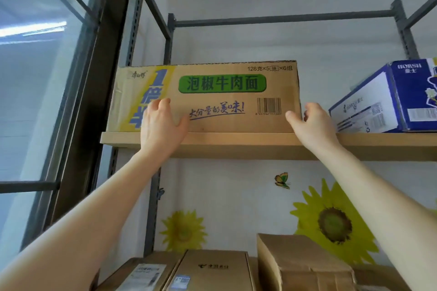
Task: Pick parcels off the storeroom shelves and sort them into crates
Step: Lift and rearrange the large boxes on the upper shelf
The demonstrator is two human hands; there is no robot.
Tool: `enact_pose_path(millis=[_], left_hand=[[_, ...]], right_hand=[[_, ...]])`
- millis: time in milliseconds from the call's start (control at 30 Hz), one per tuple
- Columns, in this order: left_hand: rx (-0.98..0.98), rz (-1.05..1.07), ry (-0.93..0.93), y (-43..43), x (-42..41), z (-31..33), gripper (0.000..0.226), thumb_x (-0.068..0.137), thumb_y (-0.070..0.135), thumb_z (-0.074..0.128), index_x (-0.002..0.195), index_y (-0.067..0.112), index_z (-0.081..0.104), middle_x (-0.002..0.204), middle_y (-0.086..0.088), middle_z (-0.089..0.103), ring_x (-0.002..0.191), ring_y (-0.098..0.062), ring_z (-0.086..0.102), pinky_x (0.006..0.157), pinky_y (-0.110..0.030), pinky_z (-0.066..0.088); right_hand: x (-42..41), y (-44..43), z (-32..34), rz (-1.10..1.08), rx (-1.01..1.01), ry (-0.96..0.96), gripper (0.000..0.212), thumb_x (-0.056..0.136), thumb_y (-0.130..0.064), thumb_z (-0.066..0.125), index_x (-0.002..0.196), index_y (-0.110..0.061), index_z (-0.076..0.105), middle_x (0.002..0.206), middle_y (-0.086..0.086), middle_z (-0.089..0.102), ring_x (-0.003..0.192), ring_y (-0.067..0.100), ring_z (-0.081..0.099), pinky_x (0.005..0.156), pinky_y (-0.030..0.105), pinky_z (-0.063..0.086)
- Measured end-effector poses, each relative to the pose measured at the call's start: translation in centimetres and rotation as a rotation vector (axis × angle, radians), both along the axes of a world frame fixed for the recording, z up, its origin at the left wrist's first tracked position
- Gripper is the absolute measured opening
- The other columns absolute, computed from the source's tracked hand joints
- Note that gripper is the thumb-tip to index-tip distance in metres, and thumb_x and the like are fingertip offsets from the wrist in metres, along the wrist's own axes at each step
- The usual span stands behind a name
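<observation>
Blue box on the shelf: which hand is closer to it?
Right. The right hand grips the brown carton at its right corner, beside the blue box; the left hand presses the carton's front, farther left.

right hand [313, 125] fingers partly behind carton [224, 101], blue box [387, 99] cut off right

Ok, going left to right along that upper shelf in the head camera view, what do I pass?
Window → grey shelf upright → noodle carton, left hand flat on its front → right hand gripping its right end → blue box.
</observation>
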State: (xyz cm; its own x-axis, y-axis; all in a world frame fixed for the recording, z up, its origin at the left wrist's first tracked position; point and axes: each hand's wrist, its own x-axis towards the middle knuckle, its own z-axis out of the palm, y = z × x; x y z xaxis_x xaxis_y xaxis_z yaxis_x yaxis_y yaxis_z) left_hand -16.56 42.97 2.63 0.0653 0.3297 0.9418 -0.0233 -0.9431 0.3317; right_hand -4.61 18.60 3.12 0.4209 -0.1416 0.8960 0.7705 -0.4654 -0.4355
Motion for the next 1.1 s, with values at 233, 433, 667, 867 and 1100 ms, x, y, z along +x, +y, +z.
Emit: enact_pose_path(millis=[233,433,667,867,1100], left_hand=[[-0.318,0.126,0.069,7.9,-0.9,0.9,0.085,0.078,0.063,0.052,0.133,0.002,0.032,0.14,-0.022,0.037,0.133,-0.036,0.03,0.108,-0.055,0.02],[-0.37,0.106,0.065,10.0,-0.2,1.3,0.094,0.072,0.071,0.054,0.132,0.001,0.033,0.133,-0.025,0.043,0.124,-0.042,0.04,0.102,-0.054,0.03],[-0.391,-0.007,-0.254,10.2,-3.0,1.7,0.077,0.074,0.063,0.056,0.114,-0.003,0.051,0.124,-0.028,0.044,0.118,-0.042,0.039,0.102,-0.044,0.03],[-0.393,-0.253,-0.364,9.5,-6.7,1.2,0.071,0.077,0.057,0.058,0.121,0.002,0.046,0.129,-0.018,0.042,0.118,-0.034,0.043,0.099,-0.036,0.033],[-0.384,-0.492,-0.395,9.1,-10.1,-2.0,0.056,0.086,0.053,0.047,0.115,0.006,0.044,0.105,-0.002,0.047,0.09,-0.013,0.043,0.072,-0.019,0.032]], right_hand=[[0.5,1.7,0.8,-0.132,-0.012,0.079,0.055,0.091,-0.05,0.042,0.125,-0.006,0.042,0.12,0.014,0.057,0.105,0.033,0.055,0.071,0.03,0.035],[0.3,2.5,0.5,-0.198,0.003,0.059,0.052,0.092,-0.045,0.042,0.125,-0.005,0.042,0.113,0.015,0.062,0.105,0.036,0.056,0.099,0.045,0.04],[-2.4,1.4,0.2,-0.025,0.263,0.023,0.055,0.091,-0.043,0.046,0.135,-0.01,0.039,0.137,0.012,0.048,0.125,0.031,0.045,0.098,0.041,0.037],[-7.5,0.4,-0.1,0.007,0.434,-0.004,0.046,0.093,-0.042,0.041,0.128,-0.012,0.045,0.124,0.005,0.054,0.108,0.021,0.05,0.086,0.034,0.038],[-13.6,-0.8,-2.6,-0.025,0.482,0.002,0.057,0.091,-0.053,0.034,0.086,0.0,0.055,0.075,0.012,0.054,0.073,0.029,0.053,0.06,0.034,0.04]])
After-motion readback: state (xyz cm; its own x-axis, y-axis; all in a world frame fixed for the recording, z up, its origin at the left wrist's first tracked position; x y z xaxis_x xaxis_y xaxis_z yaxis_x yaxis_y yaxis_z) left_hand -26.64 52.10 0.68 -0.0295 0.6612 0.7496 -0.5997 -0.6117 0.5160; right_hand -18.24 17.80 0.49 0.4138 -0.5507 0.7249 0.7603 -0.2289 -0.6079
